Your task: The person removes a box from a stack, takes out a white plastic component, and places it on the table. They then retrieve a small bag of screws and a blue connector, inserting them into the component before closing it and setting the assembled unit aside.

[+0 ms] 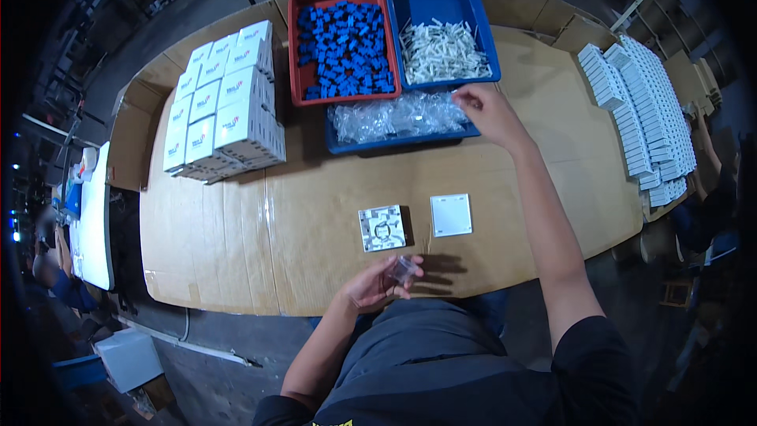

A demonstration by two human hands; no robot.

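Left hand [377, 285] at the near edge of the desk [236, 252], fingers closed on a small clear plastic piece [404, 270], held just above the surface. Right hand [489, 113] stretched to the far side, fingertips pinched at the right end of the blue tray of clear plastic bags [398, 120]; can't tell whether it has one gripped. Between the hands, near the front edge: a switch module [383, 227] face-up with internals showing, and just beside it, apart, a white square cover plate [451, 214]. Far edge: red bin of blue parts [343, 41] and blue bin of white parts [441, 49]. Stacked white boxes [225, 106] at the left end, rows of white plates [643, 106] at the right end. Judging by that: one unit is laid out but unassembled, unbagged and unboxed, so this one is at an early stage
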